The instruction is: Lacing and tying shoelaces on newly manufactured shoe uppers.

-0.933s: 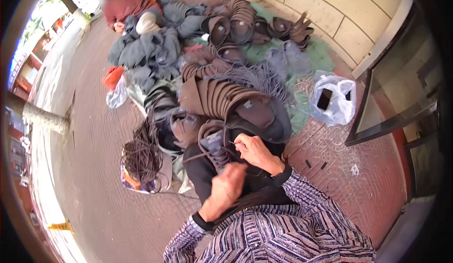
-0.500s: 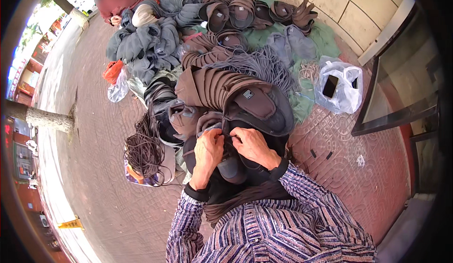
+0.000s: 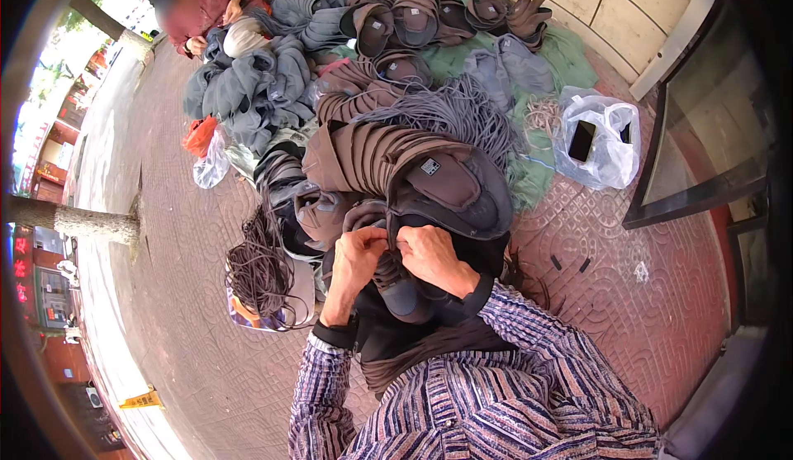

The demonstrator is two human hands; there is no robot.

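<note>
A dark brown shoe upper [image 3: 401,301] with a rounded grey toe lies on my lap, toe toward me. Lacing crosses its front between my hands. My left hand [image 3: 357,263] pinches the upper's left side near the opening, fingers closed. Opposite it, my right hand [image 3: 434,258] is closed in a pinch on the right side, fingertips close to the left ones. Whether a lace end is between the fingertips is too small to tell. Just beyond my hands rests a nested stack of brown shoe uppers [image 3: 372,158], with a pale label on one insole.
Brown laces [image 3: 258,272] lie bundled at my left; grey laces [image 3: 462,117] spread beyond the stack. Grey uppers [image 3: 248,80] pile at the far left beside another person [image 3: 206,6]. A clear plastic bag [image 3: 607,167] with a phone [image 3: 581,141] sits right, near a dark-framed glass door [image 3: 702,154].
My hands have shifted slightly on the upper, and the lacing below them shows more. The view has tilted a little, bringing more of the other person into sight.
</note>
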